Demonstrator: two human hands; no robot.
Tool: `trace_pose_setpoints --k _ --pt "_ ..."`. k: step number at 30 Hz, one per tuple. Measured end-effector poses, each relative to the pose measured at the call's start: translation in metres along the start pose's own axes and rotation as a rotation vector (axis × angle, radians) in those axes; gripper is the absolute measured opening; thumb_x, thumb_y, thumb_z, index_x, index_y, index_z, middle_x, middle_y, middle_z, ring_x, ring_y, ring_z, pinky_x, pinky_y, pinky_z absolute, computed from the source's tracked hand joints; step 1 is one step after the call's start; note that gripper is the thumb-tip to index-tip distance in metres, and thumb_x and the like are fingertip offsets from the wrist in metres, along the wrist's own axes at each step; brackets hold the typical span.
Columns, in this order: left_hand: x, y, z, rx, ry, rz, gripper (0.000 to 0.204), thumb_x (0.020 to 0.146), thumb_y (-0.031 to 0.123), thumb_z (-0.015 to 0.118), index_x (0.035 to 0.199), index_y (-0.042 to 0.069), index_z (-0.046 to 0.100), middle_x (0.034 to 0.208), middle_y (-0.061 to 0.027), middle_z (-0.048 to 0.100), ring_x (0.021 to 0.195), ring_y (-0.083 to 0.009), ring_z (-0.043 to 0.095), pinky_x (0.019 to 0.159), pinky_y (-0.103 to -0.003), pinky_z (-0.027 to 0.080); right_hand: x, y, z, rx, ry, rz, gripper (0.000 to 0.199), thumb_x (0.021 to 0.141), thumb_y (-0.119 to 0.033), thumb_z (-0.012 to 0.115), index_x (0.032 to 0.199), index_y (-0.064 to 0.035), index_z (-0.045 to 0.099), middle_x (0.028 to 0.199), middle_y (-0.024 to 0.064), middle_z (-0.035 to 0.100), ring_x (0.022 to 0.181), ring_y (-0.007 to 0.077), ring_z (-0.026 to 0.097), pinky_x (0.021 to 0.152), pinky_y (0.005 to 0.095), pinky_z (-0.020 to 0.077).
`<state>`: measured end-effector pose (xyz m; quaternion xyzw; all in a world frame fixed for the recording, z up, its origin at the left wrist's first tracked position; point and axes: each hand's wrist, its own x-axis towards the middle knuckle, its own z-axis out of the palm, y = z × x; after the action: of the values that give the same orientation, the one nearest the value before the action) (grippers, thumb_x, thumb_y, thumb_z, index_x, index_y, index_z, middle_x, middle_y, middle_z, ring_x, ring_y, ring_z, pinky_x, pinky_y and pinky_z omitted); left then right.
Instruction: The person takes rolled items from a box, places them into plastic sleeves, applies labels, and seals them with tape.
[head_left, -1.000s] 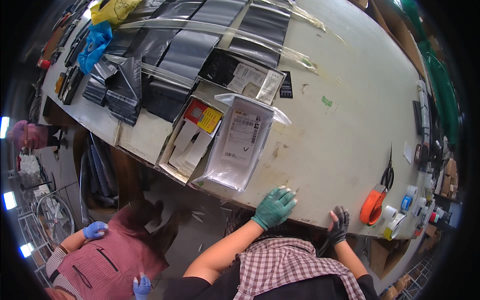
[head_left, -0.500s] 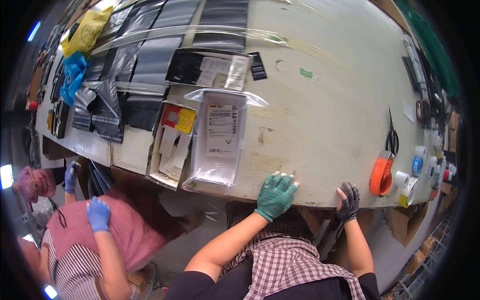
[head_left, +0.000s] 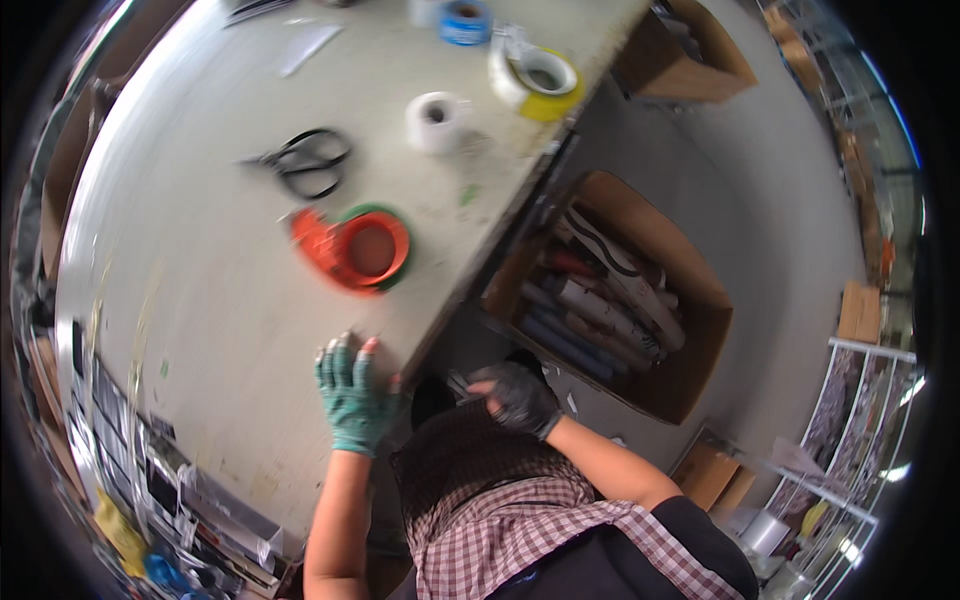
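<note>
My left hand (head_left: 357,400), in a green glove with bare fingertips, lies on the table near its edge. Its fingers are spread and hold nothing. Just beyond them sits an orange tape dispenser (head_left: 318,246) with a green-edged roll. Farther on lie black scissors (head_left: 308,165). My right hand (head_left: 522,400), in a black glove, is off the table in front of my checked apron (head_left: 500,510). Its fingertips point left; blur and the angle hide how far the fingers curl, and I see nothing certain in them.
A white roll (head_left: 436,122), a tape roll with a yellow side (head_left: 550,100) and a blue tape roll (head_left: 465,22) stand farther along the table (head_left: 220,330). An open cardboard box (head_left: 700,345) of rolled tubes is on the floor to the right. Metal shelving (head_left: 850,400) stands far right.
My view has swung to the right, bringing the floor box into sight. My right hand has left the table edge and come across in front of my apron. My left hand still rests on the table.
</note>
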<state>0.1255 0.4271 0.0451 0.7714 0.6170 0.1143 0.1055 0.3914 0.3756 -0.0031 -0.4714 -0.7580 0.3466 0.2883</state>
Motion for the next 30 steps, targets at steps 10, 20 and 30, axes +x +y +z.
trace_pose_setpoints --k 10,20,30 --pt "0.051 0.030 0.027 0.333 -0.053 0.298 0.037 0.091 0.030 0.046 0.115 0.003 0.049 0.116 -0.0238 0.050 0.105 -0.0438 0.049 0.091 -0.055 0.038 -0.168 0.483 -0.124 -0.822 -0.094 0.925 0.064 0.074 -0.030 0.065 0.127 -0.0003 0.045 0.123 0.0212 0.050 0.117 0.0366 0.044 0.100 0.0440 0.0352" --pt "0.042 0.036 0.028 0.446 -0.088 0.288 0.050 0.092 0.032 0.040 0.133 0.004 0.034 0.124 -0.0270 0.042 0.113 -0.0432 0.043 0.095 -0.056 0.033 -0.145 0.590 -0.181 -0.550 -0.380 1.058 0.080 0.054 -0.032 0.081 0.122 -0.0065 0.046 0.116 0.0190 0.055 0.109 0.0337 0.053 0.093 0.0397 0.0435" --pt "0.052 0.036 0.034 0.229 0.040 0.134 0.039 0.076 0.027 0.066 0.111 0.012 0.059 0.121 -0.0185 0.050 0.110 -0.0397 0.047 0.091 -0.052 0.039 -0.224 0.361 -0.217 -0.285 -0.255 0.599 0.097 0.059 -0.044 0.075 0.137 -0.0060 0.032 0.125 0.0222 0.048 0.115 0.0399 0.046 0.098 0.0463 0.0369"
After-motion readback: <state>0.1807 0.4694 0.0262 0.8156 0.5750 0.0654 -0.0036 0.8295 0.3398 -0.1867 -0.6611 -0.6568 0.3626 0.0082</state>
